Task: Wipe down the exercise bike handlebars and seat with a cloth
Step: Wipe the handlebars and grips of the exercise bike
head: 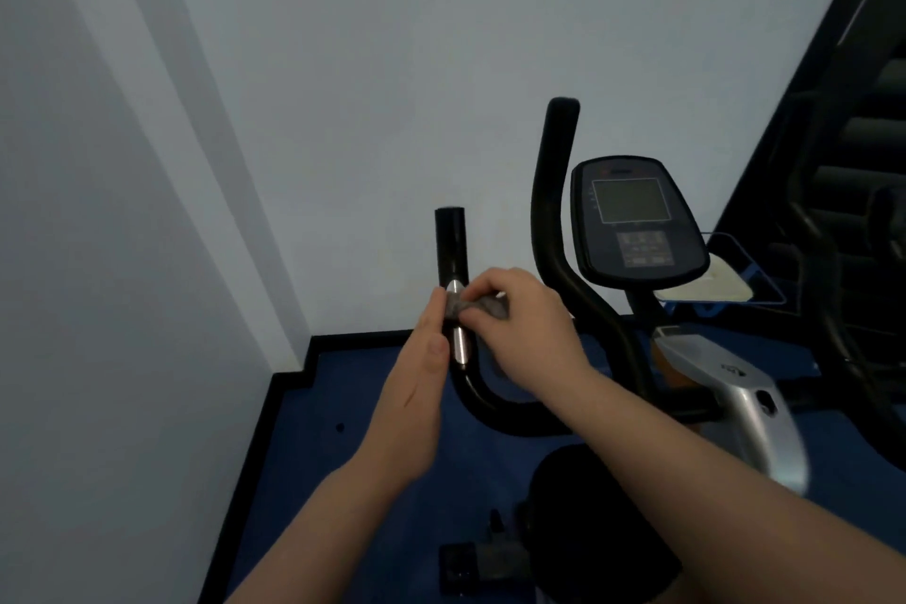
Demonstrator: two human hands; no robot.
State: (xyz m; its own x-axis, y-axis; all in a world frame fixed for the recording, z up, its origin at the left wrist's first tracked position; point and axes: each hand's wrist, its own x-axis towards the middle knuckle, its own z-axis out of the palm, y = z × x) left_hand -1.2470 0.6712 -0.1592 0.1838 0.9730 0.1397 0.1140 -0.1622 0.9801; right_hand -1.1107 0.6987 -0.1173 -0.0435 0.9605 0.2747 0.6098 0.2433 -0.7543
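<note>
A: Wrapping the left handlebar at its silver sensor strip, a small grey cloth is shown bunched against the upright tube. By which hand is it held?

B: The cloth is pinched by the right hand, whose thumb and curled fingers are closed over the fabric. The left hand is laid flat against the tube's outer side, its fingers straight and pressed together, fingertips touching the cloth's edge.

A: How is the rest of the bike arranged?

B: The right handlebar is seen rising just beside the console, whose dark screen and keypad are tilted toward the viewer. The black seat is located low in the view, below the forearms. A silver frame cover is visible under the console.

A: And the surroundings?

B: A blue floor edged by a black skirting is bounded by pale walls; a dark rack is seen at far right.
</note>
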